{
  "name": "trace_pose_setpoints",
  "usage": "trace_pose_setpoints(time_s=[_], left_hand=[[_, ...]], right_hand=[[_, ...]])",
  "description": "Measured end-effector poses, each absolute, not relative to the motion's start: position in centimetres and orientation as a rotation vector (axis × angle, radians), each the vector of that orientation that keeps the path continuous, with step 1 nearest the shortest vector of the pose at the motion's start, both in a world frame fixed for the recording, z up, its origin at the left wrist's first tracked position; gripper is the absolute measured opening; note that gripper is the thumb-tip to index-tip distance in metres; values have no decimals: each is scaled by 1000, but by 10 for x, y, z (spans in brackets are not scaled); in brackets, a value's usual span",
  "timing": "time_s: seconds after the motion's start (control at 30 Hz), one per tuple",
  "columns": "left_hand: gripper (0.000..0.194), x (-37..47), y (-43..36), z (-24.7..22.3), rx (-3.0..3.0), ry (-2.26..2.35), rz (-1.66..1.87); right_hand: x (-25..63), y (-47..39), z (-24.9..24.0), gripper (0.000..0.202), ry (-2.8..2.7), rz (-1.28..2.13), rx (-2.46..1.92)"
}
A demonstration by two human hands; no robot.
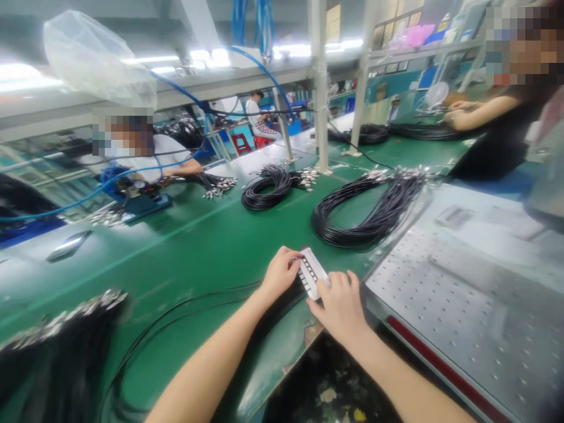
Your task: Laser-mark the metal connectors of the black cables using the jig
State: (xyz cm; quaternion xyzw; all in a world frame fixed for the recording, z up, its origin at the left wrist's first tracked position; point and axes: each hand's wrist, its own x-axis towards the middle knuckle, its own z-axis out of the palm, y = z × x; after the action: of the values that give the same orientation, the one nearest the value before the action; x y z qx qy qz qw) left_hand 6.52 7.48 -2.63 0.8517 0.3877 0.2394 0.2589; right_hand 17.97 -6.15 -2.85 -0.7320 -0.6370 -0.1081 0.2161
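A small white slotted block (314,271), with a row of dark square openings, lies between my hands at the green bench's front edge. My left hand (282,271) is closed, thumb and fingertips pinched at the block's far left edge; whatever sits in the pinch is too small to make out. My right hand (340,301) grips the block's near right end between thumb and fingers. Several black cables (282,305) come up to the block's left side, partly hidden beneath my left forearm.
Coiled black cables with metal ends (361,226) and a smaller coil (267,188) lie ahead on the green bench (194,247). A cable bundle (66,346) is at left. A perforated metal plate (462,299) stands at right. Co-workers sit across and at far right.
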Motion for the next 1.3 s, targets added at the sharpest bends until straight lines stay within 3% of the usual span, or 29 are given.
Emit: trace_pose_setpoints(time_s=[0.23,0.5,0.7,1.13,1.3], left_hand=[[23,175,17,-4,2422,534,598],[27,294,-27,-38,2758,350,172],[24,297,-27,-47,2902,244,121],[18,307,-46,-46,3090,59,104],[21,308,-43,-49,3067,50,131]], right_hand=[[281,-144,-11,14,-1562,-469,-2103],[398,-209,-43,7,-1592,-382,-2334],[419,-220,-53,13,-1594,-491,-2434],[432,-242,-47,11,-1562,-261,-2384],[456,-291,-38,28,-1527,-253,-2463]])
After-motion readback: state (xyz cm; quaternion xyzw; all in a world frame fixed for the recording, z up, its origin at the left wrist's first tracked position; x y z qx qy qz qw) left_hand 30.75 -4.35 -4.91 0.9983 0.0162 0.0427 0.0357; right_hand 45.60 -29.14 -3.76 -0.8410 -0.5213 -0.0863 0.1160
